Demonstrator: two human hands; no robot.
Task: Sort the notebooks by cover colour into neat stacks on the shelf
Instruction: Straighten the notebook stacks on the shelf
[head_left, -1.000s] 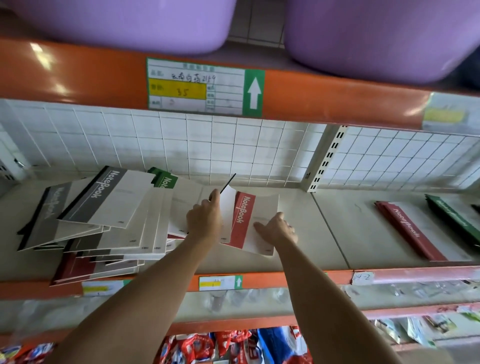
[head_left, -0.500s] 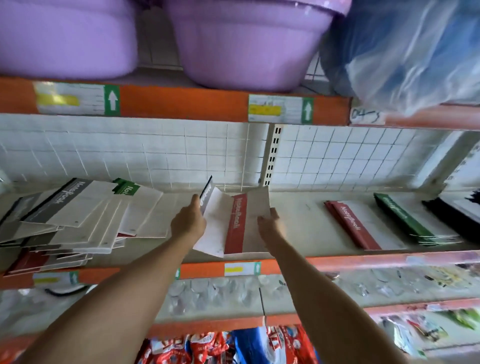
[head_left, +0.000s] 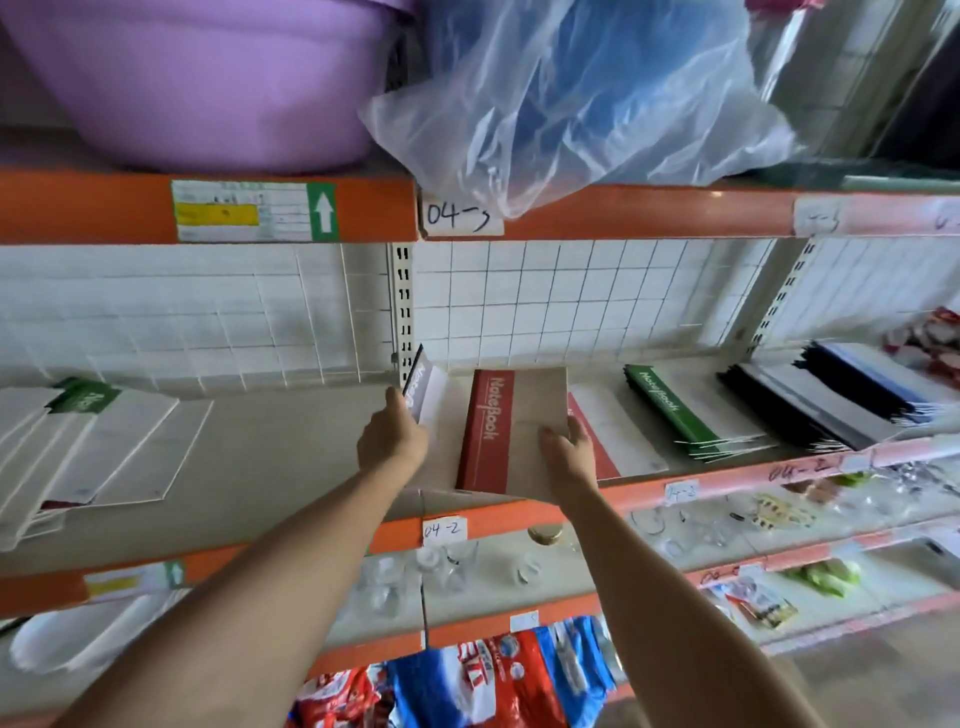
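Where hands (head_left: 480, 447) grip, red notebook (head_left: 511, 431) reads "NoteBook"

The shelf (head_left: 291, 467) is a pale board with an orange front rail and a white wire grid behind; on it, at the left, lies a fanned heap of notebooks (head_left: 93, 447) — one green-spined on top; to the right lie a red stack (head_left: 618, 447), a green stack (head_left: 691, 415) and a black stack (head_left: 831, 400), side by side.
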